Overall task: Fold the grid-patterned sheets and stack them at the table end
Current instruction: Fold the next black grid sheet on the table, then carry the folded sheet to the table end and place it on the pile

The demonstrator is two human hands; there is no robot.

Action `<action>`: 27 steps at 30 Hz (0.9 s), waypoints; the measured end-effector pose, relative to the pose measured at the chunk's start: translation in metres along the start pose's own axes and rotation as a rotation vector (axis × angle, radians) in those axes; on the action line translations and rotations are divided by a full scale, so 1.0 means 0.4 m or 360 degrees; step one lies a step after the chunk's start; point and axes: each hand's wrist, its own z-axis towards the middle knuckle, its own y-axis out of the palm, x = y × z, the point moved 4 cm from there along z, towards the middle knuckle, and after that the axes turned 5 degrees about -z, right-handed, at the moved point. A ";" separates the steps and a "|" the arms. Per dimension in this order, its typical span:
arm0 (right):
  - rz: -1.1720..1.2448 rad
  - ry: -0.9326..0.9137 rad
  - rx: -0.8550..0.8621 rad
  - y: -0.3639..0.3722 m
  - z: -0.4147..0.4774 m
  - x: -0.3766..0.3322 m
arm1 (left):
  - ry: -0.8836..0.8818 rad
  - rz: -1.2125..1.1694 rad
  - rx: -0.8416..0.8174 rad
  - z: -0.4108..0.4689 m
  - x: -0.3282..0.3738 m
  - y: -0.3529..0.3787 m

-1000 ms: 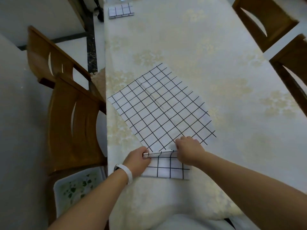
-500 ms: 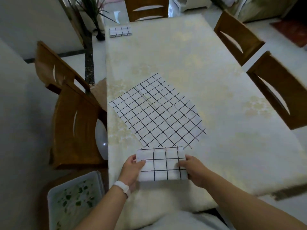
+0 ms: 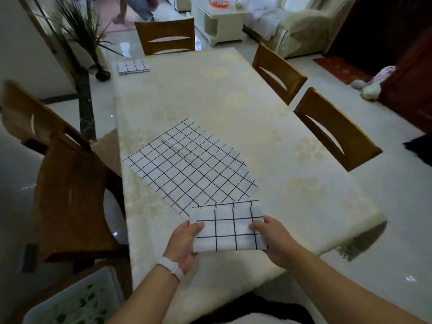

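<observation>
Folds may spring open, I fear, since left hand [image 3: 184,242] and right hand [image 3: 273,239] only pinch the sheet [image 3: 230,230] edges.

Looked like a home dining room: wooden chairs [image 3: 164,36] round the cloth-covered bench [image 3: 210,101], sofa [image 3: 311,24] and potted plant [image 3: 77,31] beyond its far end.

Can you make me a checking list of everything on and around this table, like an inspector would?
Surface: table under a pale flowery cloth.
Job's things: folded sheet held at the near end; open sheet lying flat; stack at the far left corner.
Clutter: nothing seen.
Hands: left hand and right hand each grip one side of the folded sheet.
Cables: nothing seen.
Surroundings: wooden chairs, a plant, a leaf-patterned bin on the left.
</observation>
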 end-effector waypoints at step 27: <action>0.0616 -0.0275 0.0513 -0.807 -0.221 0.117 | 0.0214 0.0585 -0.0379 -0.202 -0.317 0.784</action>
